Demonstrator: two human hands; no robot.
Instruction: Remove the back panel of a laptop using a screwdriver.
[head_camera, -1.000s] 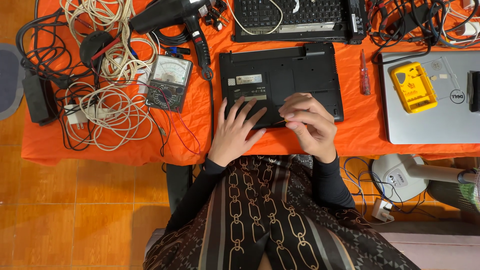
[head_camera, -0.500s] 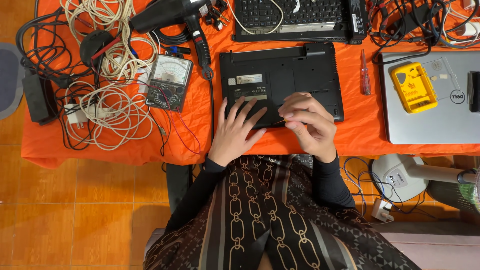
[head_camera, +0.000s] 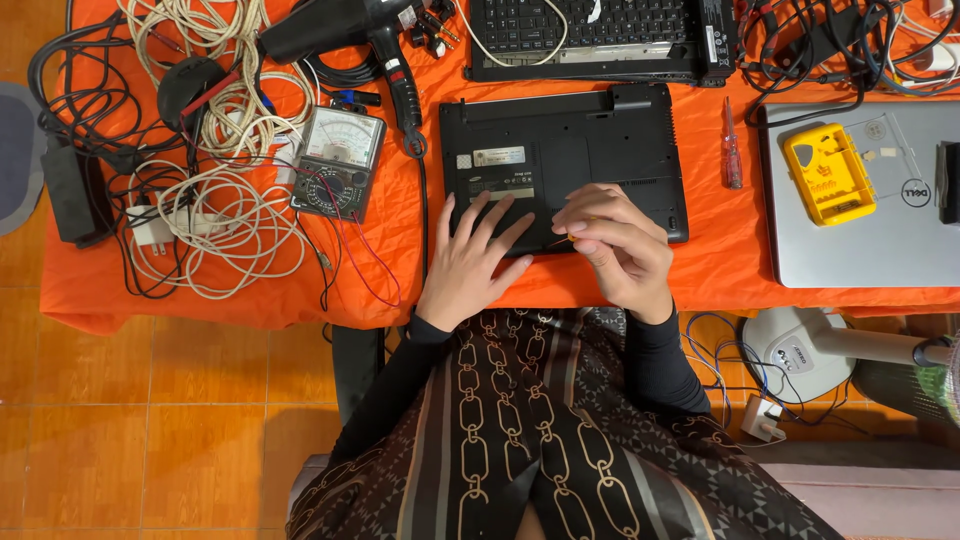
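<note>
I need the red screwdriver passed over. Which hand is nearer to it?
Right. The right hand works over the black laptop, just left of the red screwdriver; the left hand lies flat farther left.

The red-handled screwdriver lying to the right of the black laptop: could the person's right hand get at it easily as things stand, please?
Probably yes. The red-handled screwdriver lies alone on the bare orange cloth beside the black laptop, with nothing on top of it. The right hand is close by, though its fingers pinch a small orange-tipped tool.
</note>
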